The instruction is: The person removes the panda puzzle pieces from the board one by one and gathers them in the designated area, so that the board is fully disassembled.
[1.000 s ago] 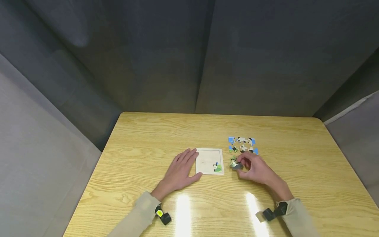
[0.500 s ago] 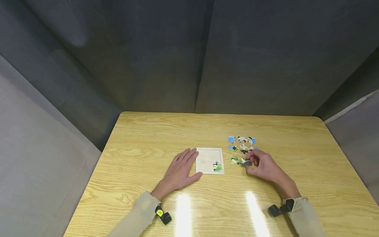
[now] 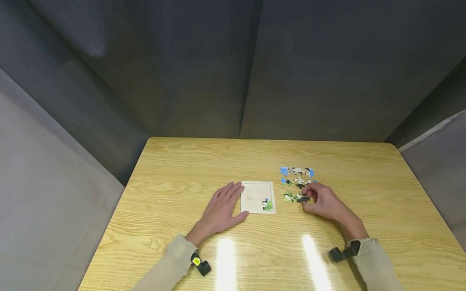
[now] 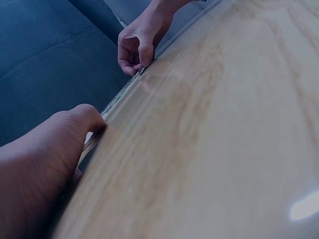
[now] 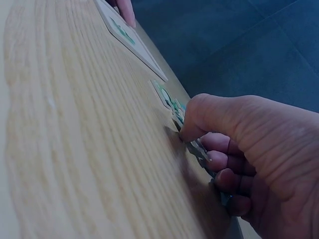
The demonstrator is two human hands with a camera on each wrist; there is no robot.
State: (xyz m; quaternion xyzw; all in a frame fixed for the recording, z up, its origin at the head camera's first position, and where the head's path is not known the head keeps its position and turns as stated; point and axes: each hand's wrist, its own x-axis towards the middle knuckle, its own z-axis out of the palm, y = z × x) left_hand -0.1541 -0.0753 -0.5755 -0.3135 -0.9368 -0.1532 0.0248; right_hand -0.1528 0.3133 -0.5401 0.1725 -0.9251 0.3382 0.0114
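Note:
My left hand [image 3: 220, 210] rests at the left side of a square puzzle board [image 3: 251, 198], its fingertips and thumb touching the frame. One panda puzzle piece [image 3: 268, 205] sits in the board's lower right corner. To the right, my right hand [image 3: 324, 202] pinches another puzzle piece [image 3: 302, 198] between thumb and fingers, low at the table. That piece is beside a green-edged piece [image 3: 288, 197] in the front row of loose pieces. In the right wrist view, the thumb and fingers partly cover the pinched piece [image 5: 199, 150].
Behind the right hand lie two more rows of loose panda pieces, with a blue corner piece [image 3: 284, 171] at the back left. Fingers hide part of the middle row. The wooden table [image 3: 196, 161] ends at a dark curtain [image 3: 204, 81].
My right hand has moved right with the puzzle piece and brought it down beside the green-edged piece. Over the last half second the piece has tilted flatter. The left hand stays put.

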